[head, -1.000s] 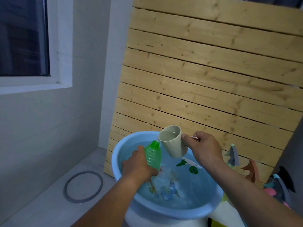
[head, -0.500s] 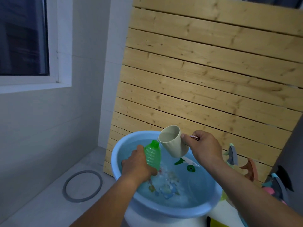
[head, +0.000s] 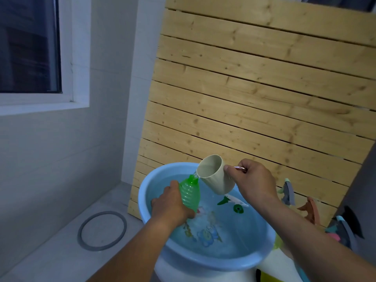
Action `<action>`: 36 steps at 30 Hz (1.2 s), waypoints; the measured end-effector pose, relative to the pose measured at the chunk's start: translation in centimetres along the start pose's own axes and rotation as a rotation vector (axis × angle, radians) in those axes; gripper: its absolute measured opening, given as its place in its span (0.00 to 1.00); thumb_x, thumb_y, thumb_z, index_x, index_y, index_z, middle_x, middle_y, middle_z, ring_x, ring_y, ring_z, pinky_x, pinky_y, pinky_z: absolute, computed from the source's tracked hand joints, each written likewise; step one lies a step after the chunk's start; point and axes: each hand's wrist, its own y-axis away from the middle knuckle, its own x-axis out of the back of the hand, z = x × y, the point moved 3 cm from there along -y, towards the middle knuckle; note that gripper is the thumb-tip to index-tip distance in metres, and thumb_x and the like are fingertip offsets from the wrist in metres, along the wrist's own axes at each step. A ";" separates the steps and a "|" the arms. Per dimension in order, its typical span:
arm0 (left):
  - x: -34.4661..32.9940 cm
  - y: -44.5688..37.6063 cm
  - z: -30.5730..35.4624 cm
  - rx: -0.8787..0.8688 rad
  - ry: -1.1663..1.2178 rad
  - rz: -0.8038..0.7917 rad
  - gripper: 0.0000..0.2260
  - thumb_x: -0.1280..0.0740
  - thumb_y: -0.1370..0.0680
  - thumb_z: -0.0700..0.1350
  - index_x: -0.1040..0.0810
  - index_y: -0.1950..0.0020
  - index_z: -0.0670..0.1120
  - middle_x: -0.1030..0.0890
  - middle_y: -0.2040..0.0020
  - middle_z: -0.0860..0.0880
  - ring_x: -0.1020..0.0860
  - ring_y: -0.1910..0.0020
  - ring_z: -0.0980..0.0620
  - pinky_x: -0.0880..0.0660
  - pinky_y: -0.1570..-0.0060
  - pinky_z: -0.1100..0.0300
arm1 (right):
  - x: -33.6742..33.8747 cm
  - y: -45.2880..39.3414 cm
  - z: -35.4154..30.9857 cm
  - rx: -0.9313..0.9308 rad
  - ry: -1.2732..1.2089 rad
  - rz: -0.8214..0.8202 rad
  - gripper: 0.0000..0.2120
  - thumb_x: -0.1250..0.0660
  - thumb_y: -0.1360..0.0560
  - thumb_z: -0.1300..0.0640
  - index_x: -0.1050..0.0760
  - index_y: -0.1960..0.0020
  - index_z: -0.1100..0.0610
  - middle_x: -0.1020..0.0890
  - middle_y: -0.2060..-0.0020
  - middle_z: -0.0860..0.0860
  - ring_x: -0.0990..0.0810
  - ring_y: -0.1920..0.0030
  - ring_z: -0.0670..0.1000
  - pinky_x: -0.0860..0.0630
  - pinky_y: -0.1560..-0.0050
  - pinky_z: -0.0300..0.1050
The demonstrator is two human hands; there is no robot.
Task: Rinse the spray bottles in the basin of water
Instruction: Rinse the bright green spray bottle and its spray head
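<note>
My left hand [head: 169, 206] grips a green ribbed spray bottle [head: 190, 193] with no top, held upright over the blue basin [head: 146, 186] of water. My right hand [head: 251, 182] holds a cream cup [head: 215, 176] by its handle, tipped so its rim touches the bottle's open neck and water runs in. A green and white spray head [head: 234, 202] floats in the water beyond the cup.
A slatted wooden panel [head: 254, 98] leans against the wall behind the basin. Several more spray bottles [head: 288, 192] stand to the right of the basin. A grey ring [head: 101, 231] lies on the floor at the left, below a window [head: 30, 45].
The cup has tilted further toward the bottle's neck and water now pours from it. My left hand holds the bottle in about the same place.
</note>
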 end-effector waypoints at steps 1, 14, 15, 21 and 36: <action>0.0 0.0 0.0 -0.002 0.003 -0.001 0.30 0.22 0.36 0.56 0.39 0.46 0.53 0.26 0.47 0.52 0.23 0.47 0.47 0.28 0.47 0.51 | 0.0 0.0 0.0 0.006 0.000 0.003 0.19 0.31 0.28 0.41 0.27 0.69 0.53 0.25 0.74 0.47 0.29 0.70 0.48 0.35 0.70 0.44; -0.1 0.0 0.0 0.001 -0.009 -0.008 0.31 0.22 0.37 0.55 0.40 0.46 0.53 0.26 0.46 0.52 0.23 0.46 0.46 0.31 0.49 0.52 | 0.1 -0.2 -0.6 0.036 0.047 0.020 0.19 0.31 0.28 0.40 0.29 0.70 0.51 0.26 0.75 0.46 0.28 0.70 0.48 0.35 0.70 0.44; -0.1 0.0 0.0 0.003 -0.013 -0.009 0.31 0.22 0.37 0.55 0.40 0.46 0.53 0.26 0.45 0.52 0.23 0.45 0.46 0.31 0.49 0.52 | 0.1 -0.2 -0.6 0.040 0.054 0.023 0.19 0.31 0.28 0.40 0.29 0.70 0.51 0.25 0.75 0.46 0.28 0.70 0.48 0.34 0.70 0.44; 0.0 0.1 0.0 0.005 -0.019 -0.018 0.31 0.22 0.37 0.55 0.40 0.45 0.53 0.26 0.44 0.51 0.23 0.45 0.45 0.30 0.47 0.51 | 0.1 -0.2 -0.5 0.051 0.077 0.029 0.18 0.32 0.28 0.40 0.29 0.69 0.51 0.25 0.75 0.46 0.27 0.70 0.49 0.34 0.70 0.44; 0.1 0.2 0.1 0.000 -0.022 -0.030 0.31 0.22 0.36 0.54 0.38 0.44 0.52 0.26 0.45 0.52 0.23 0.45 0.46 0.30 0.46 0.51 | 0.0 0.0 -0.7 0.083 0.108 0.028 0.18 0.32 0.28 0.40 0.30 0.69 0.51 0.26 0.75 0.45 0.27 0.71 0.47 0.37 0.72 0.42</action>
